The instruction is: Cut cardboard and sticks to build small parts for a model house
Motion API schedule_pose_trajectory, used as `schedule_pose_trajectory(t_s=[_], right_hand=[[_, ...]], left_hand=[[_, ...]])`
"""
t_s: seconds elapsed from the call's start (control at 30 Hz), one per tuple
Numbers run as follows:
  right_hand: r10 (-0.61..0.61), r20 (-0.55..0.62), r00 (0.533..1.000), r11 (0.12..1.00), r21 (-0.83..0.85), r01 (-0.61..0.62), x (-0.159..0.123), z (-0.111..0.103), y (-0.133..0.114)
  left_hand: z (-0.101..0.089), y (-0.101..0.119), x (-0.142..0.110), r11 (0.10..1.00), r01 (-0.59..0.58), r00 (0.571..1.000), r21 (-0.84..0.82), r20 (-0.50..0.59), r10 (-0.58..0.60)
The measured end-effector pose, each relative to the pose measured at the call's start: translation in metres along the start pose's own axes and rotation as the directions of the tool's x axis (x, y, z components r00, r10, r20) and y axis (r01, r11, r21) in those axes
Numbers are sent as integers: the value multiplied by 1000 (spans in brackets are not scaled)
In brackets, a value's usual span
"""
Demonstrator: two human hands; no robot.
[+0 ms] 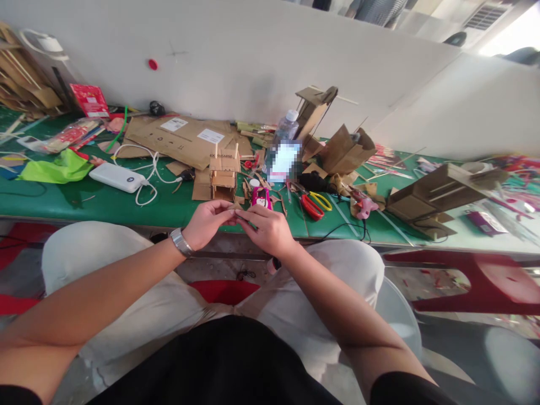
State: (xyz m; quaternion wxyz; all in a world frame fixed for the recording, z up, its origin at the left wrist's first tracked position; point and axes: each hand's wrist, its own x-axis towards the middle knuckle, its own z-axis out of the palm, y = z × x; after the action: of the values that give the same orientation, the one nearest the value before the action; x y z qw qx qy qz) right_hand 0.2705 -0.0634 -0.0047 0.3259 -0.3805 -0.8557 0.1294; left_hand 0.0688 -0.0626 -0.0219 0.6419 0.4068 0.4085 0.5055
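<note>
In the head view, a small piece of cardboard [237,207] is being pinched between the fingertips of the left hand [210,223] and the right hand [270,228]. The hands are being brought close together, and the piece is being held just in front of the near edge of the green desk [54,199]; how firmly it is being gripped cannot be told, because it is being partly covered by the fingers. On the left wrist a metal watch [181,242] is being worn.

Just beyond the left hand, a small cardboard frame [223,179] with sticks is being supported by the desk. Behind the right hand, a pink object [261,197] is being partly hidden. Further to the right, scissors [312,207] with one red and one yellow handle are being seen near a pink glue gun [365,208]. A larger cardboard structure [434,194] is being carried by the right part of the desk. On the left side, a white power bank [117,178] is being joined to a white cable [154,169], near a bright green cloth [57,169].
</note>
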Motion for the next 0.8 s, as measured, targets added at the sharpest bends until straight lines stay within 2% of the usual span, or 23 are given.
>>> schedule_pose_trajectory(t_s=[0.2,0.27,0.33,0.4,0.47,0.5,0.57,0.63,0.7,0.73,0.8], right_hand=[[-53,49,997,994,100,48,1,-2,-6],[-62,-10,998,992,109,63,6,-12,-3],[-28,-126,992,997,69,37,14,-29,11],[84,-252,964,996,-12,-90,21,-50,39],[264,-359,895,943,-98,-317,25,-75,73],[363,-359,860,890,-139,-434,25,-88,91],[546,-270,793,752,-258,-606,21,-109,122],[692,-167,702,615,-373,-695,15,-121,145],[789,-69,611,519,-458,-722,10,-124,159],[818,-27,575,493,-483,-724,9,-123,164],[844,33,535,479,-497,-724,9,-118,169]], left_hand=[[0,-1,3,1000,-30,999,5,-19,30],[-2,1,5,999,-33,999,10,-40,33],[-4,3,6,999,-41,997,10,-59,41],[-6,6,7,998,-62,995,3,-73,62],[-7,10,8,995,-96,992,-7,-77,95],[-7,11,8,993,-114,991,-10,-76,113],[-8,14,7,989,-151,986,-4,-66,150],[-8,16,7,983,-182,982,10,-54,182],[-8,19,6,979,-204,978,18,-42,205],[-9,20,5,977,-212,976,17,-41,213],[-8,22,4,975,-221,974,6,-44,221]])
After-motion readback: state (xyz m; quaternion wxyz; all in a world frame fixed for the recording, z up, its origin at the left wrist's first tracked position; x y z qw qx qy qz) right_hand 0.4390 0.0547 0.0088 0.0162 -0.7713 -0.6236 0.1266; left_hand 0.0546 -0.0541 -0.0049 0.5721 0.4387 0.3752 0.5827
